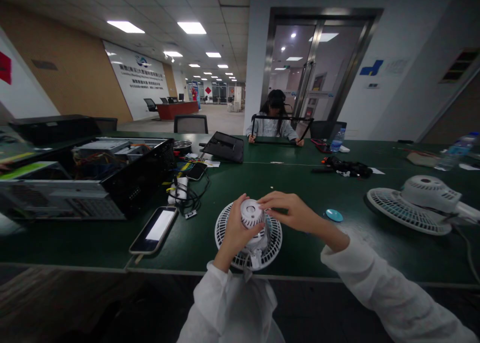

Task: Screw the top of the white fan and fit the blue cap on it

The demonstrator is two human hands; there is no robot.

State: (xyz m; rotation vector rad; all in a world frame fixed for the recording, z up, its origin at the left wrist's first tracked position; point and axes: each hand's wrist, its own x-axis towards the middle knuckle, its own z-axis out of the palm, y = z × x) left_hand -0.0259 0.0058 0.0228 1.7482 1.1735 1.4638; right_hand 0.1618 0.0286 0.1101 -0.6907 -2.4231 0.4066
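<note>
A white fan motor cover (252, 213), round with slots near its top, sits above a white fan grille (276, 243) that lies flat at the table's near edge. My left hand (235, 229) is curled round the cover, with the thumb across its front. From the right, my right hand (287, 209) has its bent fingertips at the cover's upper right edge. What the right fingertips pinch besides the cover is too small to tell. White parts and a cable show below the cover, partly hidden by my left hand.
A phone (154, 230) and an open computer case (93, 175) are to the left, with tangled cables between. At right lie a blue round cap (334, 215) and a second fan head (416, 203). Across the green table (296, 165), a person (275, 115) holds a black frame (283, 118).
</note>
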